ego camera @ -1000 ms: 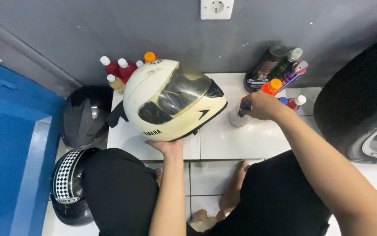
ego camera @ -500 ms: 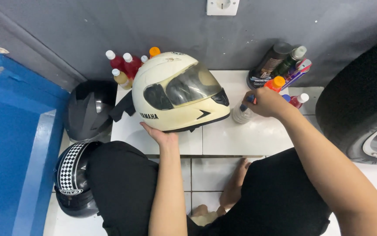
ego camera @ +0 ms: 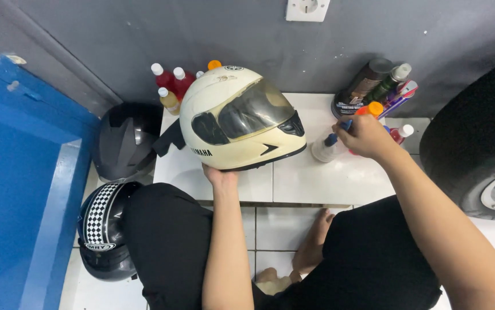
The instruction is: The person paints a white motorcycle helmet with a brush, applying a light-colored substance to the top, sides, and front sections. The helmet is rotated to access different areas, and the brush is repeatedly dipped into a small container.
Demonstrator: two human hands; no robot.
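A cream full-face helmet (ego camera: 236, 117) with a tinted visor is held up over the white tiled step (ego camera: 316, 178). My left hand (ego camera: 220, 175) grips its lower rim from beneath. My right hand (ego camera: 365, 136) is closed around a small spray bottle (ego camera: 323, 150) with a blue nozzle, standing on the step to the right of the helmet. An orange-capped bottle (ego camera: 373, 109) sits just behind that hand.
Red and amber bottles (ego camera: 170, 86) stand against the grey wall behind the helmet. Dark bottles (ego camera: 373, 83) cluster at the right. A matte black helmet (ego camera: 122, 140) and a checkered black helmet (ego camera: 105, 229) lie at the left beside a blue frame (ego camera: 23, 189). A tyre (ego camera: 477, 138) is at the right.
The cream helmet has shifted slightly right and up in view. My right hand has closed further over the small spray bottle.
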